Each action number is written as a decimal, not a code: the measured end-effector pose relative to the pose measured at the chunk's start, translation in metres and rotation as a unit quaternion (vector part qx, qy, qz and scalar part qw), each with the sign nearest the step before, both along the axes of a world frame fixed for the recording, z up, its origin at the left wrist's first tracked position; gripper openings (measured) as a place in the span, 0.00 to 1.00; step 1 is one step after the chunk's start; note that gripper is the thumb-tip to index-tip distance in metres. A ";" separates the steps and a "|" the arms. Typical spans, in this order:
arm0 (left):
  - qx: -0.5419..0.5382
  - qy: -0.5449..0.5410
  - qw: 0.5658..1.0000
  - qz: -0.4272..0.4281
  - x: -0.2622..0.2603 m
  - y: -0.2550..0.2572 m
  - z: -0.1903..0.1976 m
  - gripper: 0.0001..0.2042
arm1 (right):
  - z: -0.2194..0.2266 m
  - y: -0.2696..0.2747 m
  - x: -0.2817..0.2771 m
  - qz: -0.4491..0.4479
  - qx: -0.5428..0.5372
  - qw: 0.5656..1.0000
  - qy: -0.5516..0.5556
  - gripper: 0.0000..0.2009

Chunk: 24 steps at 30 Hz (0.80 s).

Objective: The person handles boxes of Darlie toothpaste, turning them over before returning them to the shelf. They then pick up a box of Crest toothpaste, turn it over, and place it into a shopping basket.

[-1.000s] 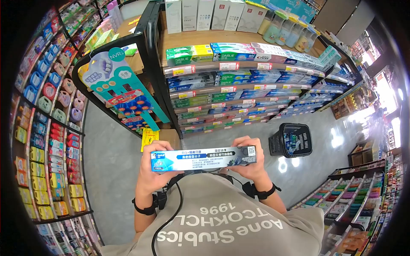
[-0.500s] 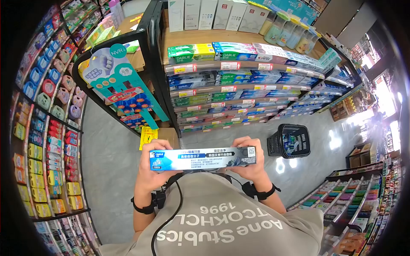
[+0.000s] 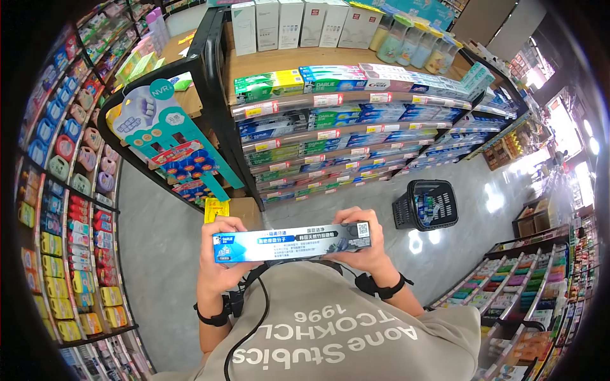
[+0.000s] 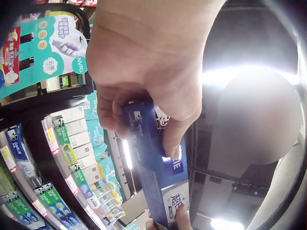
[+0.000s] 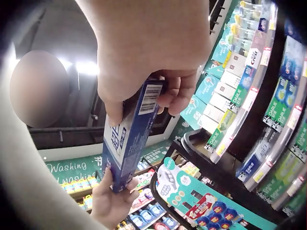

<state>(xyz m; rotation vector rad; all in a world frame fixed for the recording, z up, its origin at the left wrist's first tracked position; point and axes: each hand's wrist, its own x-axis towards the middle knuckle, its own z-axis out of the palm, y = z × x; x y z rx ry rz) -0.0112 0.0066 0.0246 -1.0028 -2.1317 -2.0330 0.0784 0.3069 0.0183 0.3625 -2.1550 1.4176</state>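
A long blue-and-white toothpaste box (image 3: 292, 244) is held level in front of the chest, its printed side facing up. The left hand (image 3: 222, 254) pinches its left end, thumb below and fingers above. At the opposite end the right hand (image 3: 364, 244) grips the dark part near a square code. In the left wrist view the left hand (image 4: 148, 72) curls round one end of the blue box (image 4: 156, 167). The right wrist view has the right hand (image 5: 148, 52) holding the barcode end of the box (image 5: 132, 139), with the other hand at the far end.
Ahead stands a shelf (image 3: 356, 56) with rows of toothpaste boxes, white cartons and jars. A black basket (image 3: 427, 206) holding packages is on the grey floor to the right. A teal cardboard display (image 3: 168, 136) hangs at the shelf's left end. More stocked shelves line both sides.
The shelf and its goods have shifted slightly left in the head view. Both hands still hold the box, which has moved a little left and tilted slightly, right end higher.
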 end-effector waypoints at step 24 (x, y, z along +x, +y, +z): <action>0.006 0.008 1.000 0.004 0.006 -0.004 0.002 0.34 | -0.007 -0.002 -0.004 0.015 -0.023 1.000 -0.007 0.37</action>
